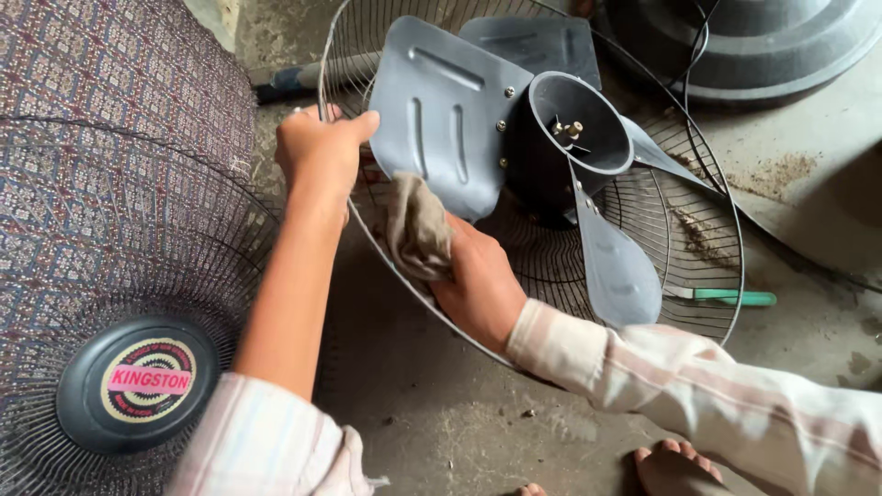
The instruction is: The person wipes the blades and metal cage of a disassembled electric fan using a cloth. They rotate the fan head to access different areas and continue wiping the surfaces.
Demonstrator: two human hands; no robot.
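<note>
A grey metal fan blade assembly with its hub sits inside the rear wire guard. My left hand grips the edge of the nearest blade, at the guard's rim. My right hand is closed on a crumpled beige cloth pressed against that blade's lower edge. Both sleeves are pale and striped.
The front wire guard with a round black centre badge leans over a patterned fabric at left. A green-handled tool lies under the guard at right. A large grey round base is at top right. My bare toes show below on the concrete floor.
</note>
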